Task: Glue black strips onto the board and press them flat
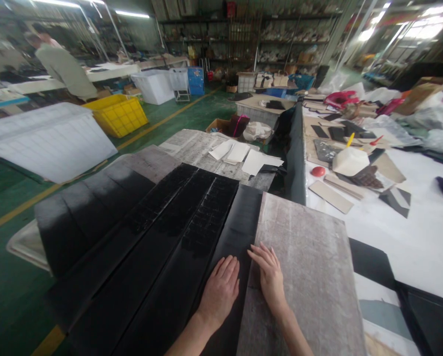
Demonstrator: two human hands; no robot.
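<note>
Long black sheet strips (169,232) lie side by side on a worn grey board (303,247). Flat on the rightmost black strip (242,217) rests my left hand (221,291), its fingers stretched out and close together. My right hand (269,274) lies just to the right, fingers extended, with the fingertips at that strip's right edge and the palm over the bare board. Neither hand grips anything. The strips to the left show white scuff marks and glossy patches. More black sheet (91,207) droops over the board's left side.
White pieces (236,152) sit at the board's far end. On the right, a white-topped table (429,237) carries scraps, a white container (350,160) and a red round object (318,171). Yellow (115,116) and white bins (51,141) stand left; a person (64,69) is beyond.
</note>
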